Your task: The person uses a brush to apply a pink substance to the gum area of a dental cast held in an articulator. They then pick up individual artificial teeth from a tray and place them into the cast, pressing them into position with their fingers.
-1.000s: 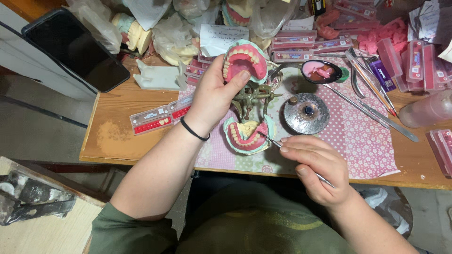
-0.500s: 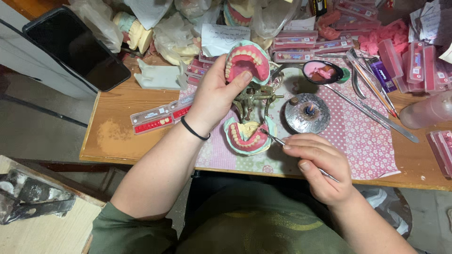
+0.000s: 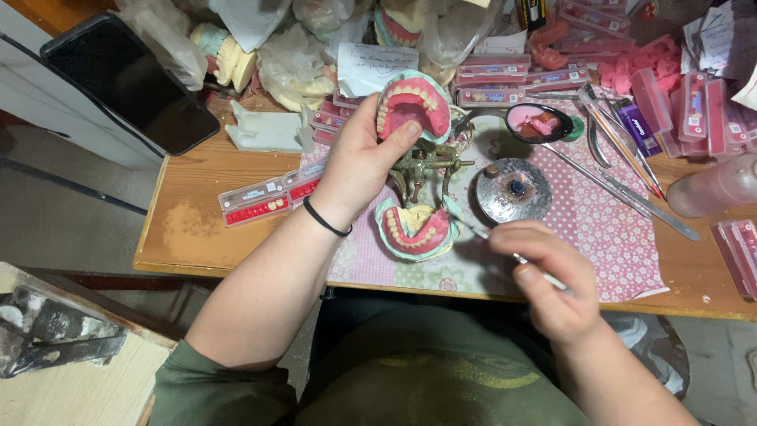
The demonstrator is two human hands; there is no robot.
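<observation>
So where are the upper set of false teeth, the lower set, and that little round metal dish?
Upper denture [image 3: 412, 106]: head view, on its pink palate, held up by the left hand [image 3: 364, 162].
Lower denture [image 3: 415, 229]: head view, on its pink gum arch.
Round metal dish [image 3: 514, 190]: head view, on its centre.

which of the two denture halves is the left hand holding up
The upper denture, tipped open on the metal articulator, with the left hand gripping its edge. The lower denture rests on the patterned mat, no hand touching it.
</observation>
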